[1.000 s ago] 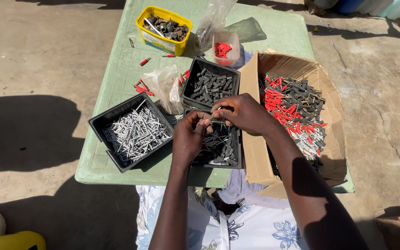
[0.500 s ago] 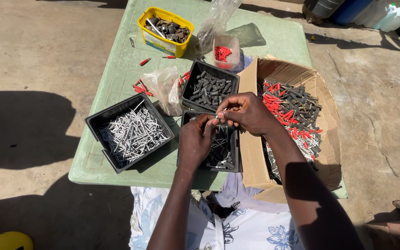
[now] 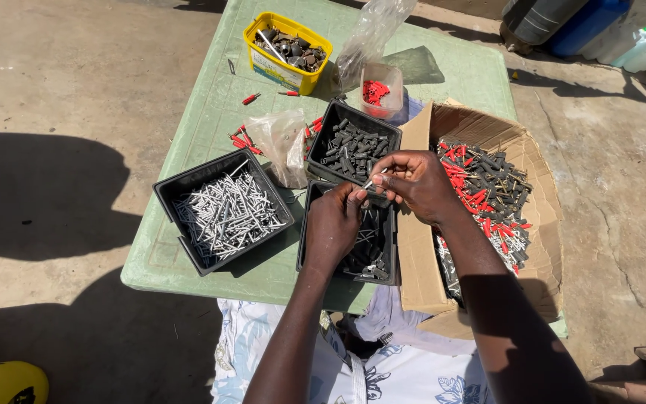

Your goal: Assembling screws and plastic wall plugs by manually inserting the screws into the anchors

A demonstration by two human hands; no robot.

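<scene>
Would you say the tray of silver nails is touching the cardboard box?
Apart. The head view shows the nail tray at the table's left, with another black tray and bare green table between it and the cardboard box.

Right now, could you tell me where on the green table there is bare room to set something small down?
The far left strip of the green table, between the yellow tub and the tray of silver nails, is mostly bare apart from a few red pieces. The far right corner beyond the cardboard box is open. Around both hands it is crowded with trays.

Brown cardboard box point(image 3: 420, 262) table's right edge; clear plastic bags point(image 3: 282, 142) mid-table.
</scene>
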